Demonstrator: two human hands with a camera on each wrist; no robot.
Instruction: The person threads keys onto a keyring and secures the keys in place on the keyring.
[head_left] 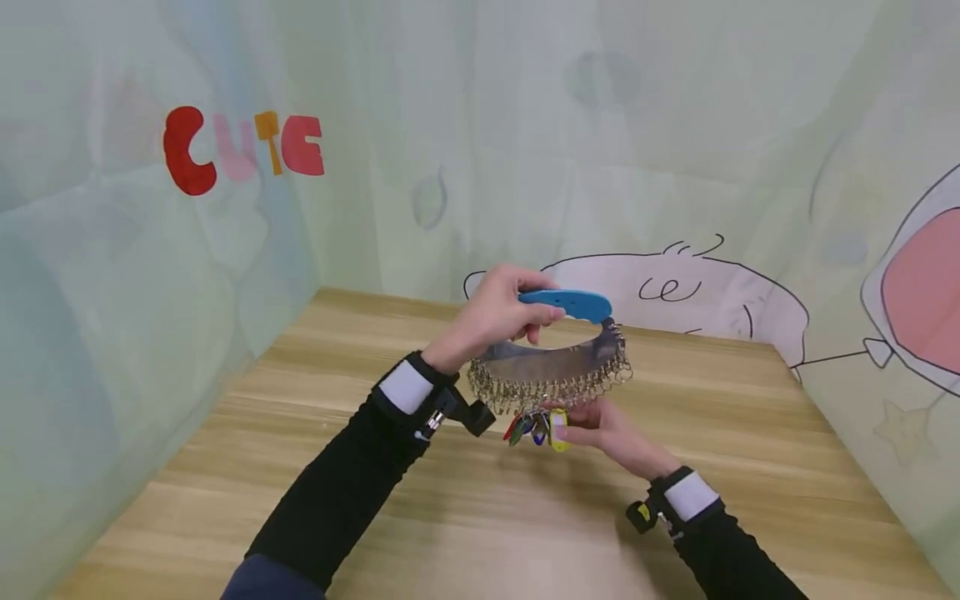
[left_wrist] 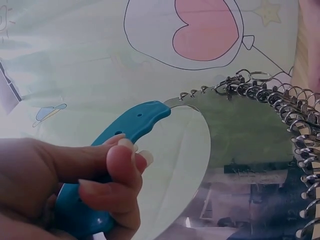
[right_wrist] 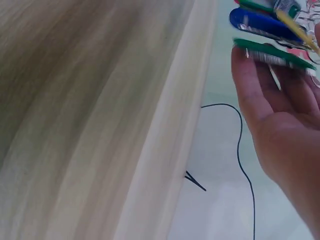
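In the head view my left hand (head_left: 506, 312) grips the blue handle (head_left: 573, 304) of a curved metal key holder (head_left: 555, 371), raised above the table. Small metal clips and rings (left_wrist: 305, 150) line its outer edge, close together in the left wrist view. Several coloured key tags hang below the middle, among them a yellow key tag (head_left: 558, 429), a blue key tag (right_wrist: 262, 22) and a green key tag (right_wrist: 275, 54). My right hand (head_left: 611, 435) holds the yellow tag, thumb in front and fingers behind. In the right wrist view its fingers lie under the green tag; the thumb is hidden.
A wood-grain table (head_left: 360, 350) spreads beneath both hands. Printed cloth walls (head_left: 660, 150) rise behind it and at both sides, with cartoon drawings and coloured letters. Each wrist carries a strapped-on camera (head_left: 480, 417).
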